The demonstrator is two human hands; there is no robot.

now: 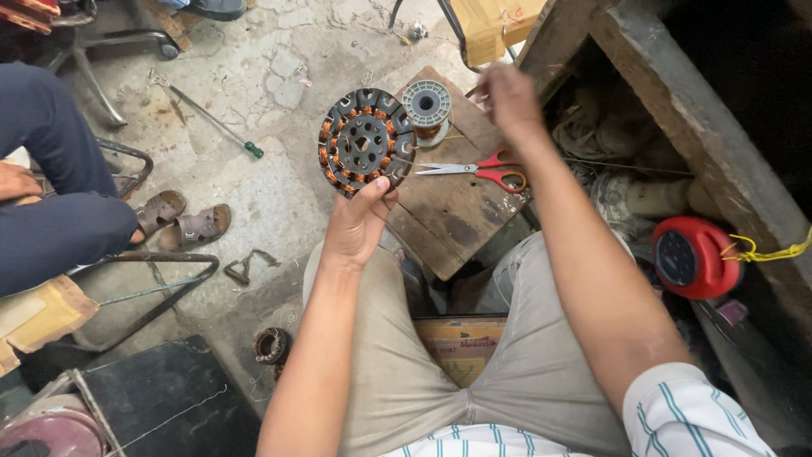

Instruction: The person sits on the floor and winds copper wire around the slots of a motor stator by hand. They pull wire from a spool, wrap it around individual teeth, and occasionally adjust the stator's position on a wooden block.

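Left hand (355,224) grips the stator (365,142) by its lower rim, raised beside the board's (448,211) left corner; right hand (510,97) pinched — on wire, I judge; I'd keep tension even.

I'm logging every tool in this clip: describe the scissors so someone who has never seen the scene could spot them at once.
Start at the small dark wooden board in front of the person's knees. On it, just right of the round copper-wound stator held in the left hand, lie the scissors, flat with blades pointing left. Their red handles set them apart from the grey wire spool behind.
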